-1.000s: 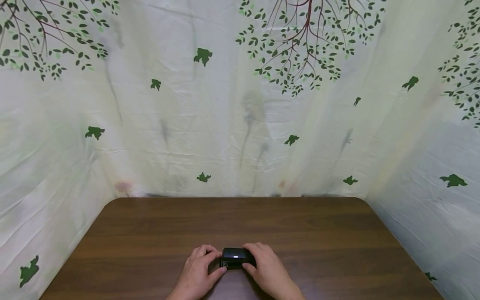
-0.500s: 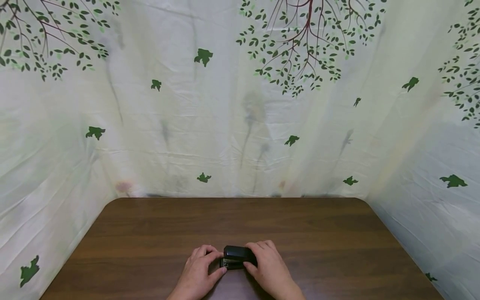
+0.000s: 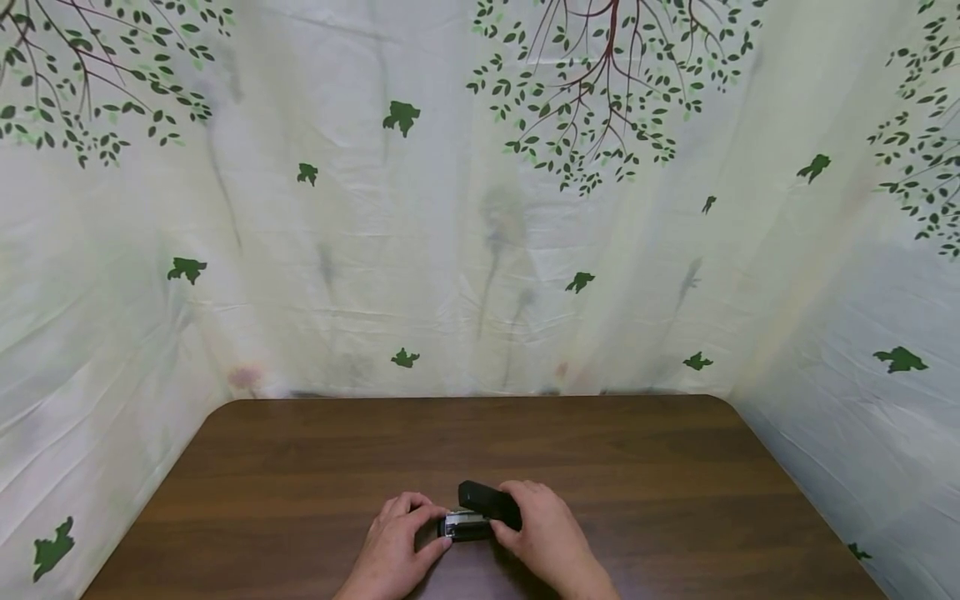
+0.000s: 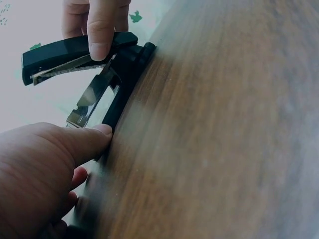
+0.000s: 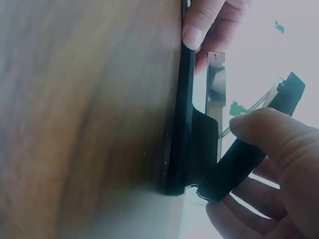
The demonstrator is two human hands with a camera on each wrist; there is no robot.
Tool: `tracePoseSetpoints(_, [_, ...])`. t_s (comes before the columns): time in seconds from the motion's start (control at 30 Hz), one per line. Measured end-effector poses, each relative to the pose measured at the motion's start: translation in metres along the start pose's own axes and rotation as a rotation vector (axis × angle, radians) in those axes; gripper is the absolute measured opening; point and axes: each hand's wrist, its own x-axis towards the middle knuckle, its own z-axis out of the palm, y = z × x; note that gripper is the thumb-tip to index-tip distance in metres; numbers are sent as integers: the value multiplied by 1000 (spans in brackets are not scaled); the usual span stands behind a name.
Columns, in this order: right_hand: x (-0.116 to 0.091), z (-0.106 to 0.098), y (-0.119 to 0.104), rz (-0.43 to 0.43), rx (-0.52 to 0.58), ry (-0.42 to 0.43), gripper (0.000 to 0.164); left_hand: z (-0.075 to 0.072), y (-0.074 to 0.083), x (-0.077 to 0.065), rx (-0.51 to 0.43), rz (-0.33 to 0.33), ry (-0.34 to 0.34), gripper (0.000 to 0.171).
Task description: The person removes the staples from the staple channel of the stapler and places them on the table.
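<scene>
A black stapler [image 3: 467, 531] lies on the wooden table, its top cover [image 5: 240, 162] swung up from the base [image 4: 124, 94]. Between cover and base the metal staple channel [image 4: 89, 101] is exposed, with a spring rod [image 4: 75, 67] under the cover. My left hand [image 3: 396, 542] pinches the front end of the base between thumb and fingers. With thumb and fingers on either side, my right hand [image 3: 547, 533] grips the raised cover near the hinge end. Whether any staples lie in the channel I cannot tell.
The brown wooden table [image 3: 300, 450] stretches out beyond and to both sides of the hands. Behind it and along its sides hangs a pale curtain [image 3: 450, 250] printed with leaves and branches.
The stapler's cover was down on the base a second ago. My right hand has lifted it, tilting it up and to the right. My left hand has stayed at the base.
</scene>
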Motion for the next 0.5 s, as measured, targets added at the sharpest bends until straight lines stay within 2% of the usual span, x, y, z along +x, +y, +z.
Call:
tracePoseSetpoints(0.2, [0,-3,-1,34,16,-32,36,0,0,1,-4,-7,-12,31])
tracePoseSetpoints(0.5, [-1,-4,2,41,52,-30,36,0,0,1,-6,-4,-9,31])
